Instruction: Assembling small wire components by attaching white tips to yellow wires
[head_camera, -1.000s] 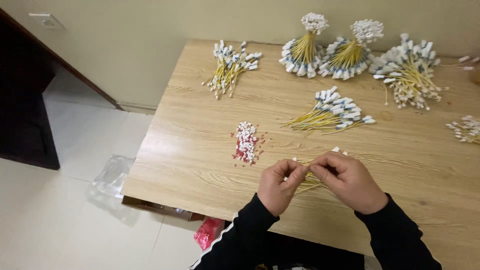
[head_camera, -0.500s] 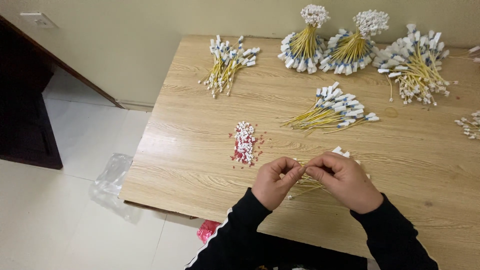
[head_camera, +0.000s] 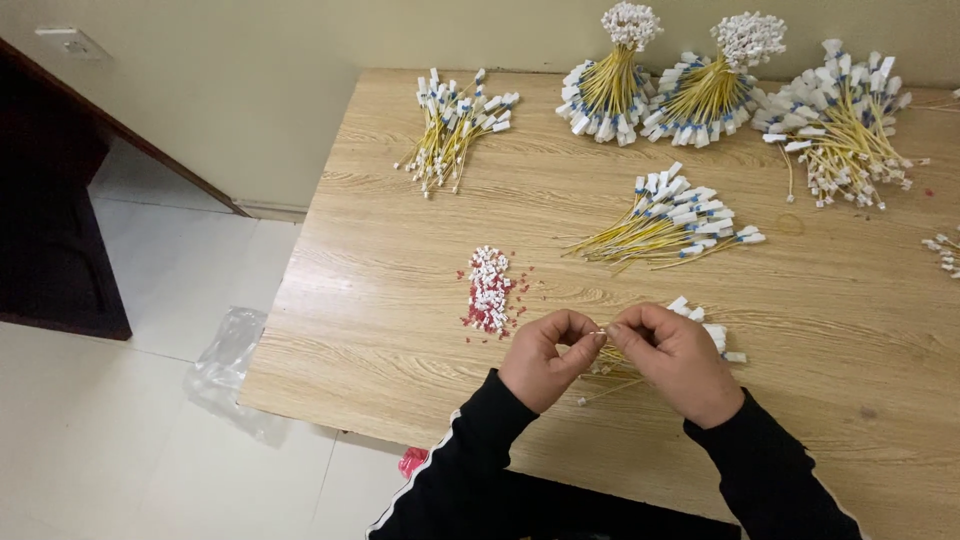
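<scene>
A thin yellow wire (head_camera: 600, 333) is pinched between the fingertips of the left hand (head_camera: 543, 358) and right hand (head_camera: 678, 360), which meet above the bench (head_camera: 400, 300). Just under the right hand lies a small wire bundle (head_camera: 700, 325); just beyond the left, a heap of white and red connectors (head_camera: 489, 290).
</scene>
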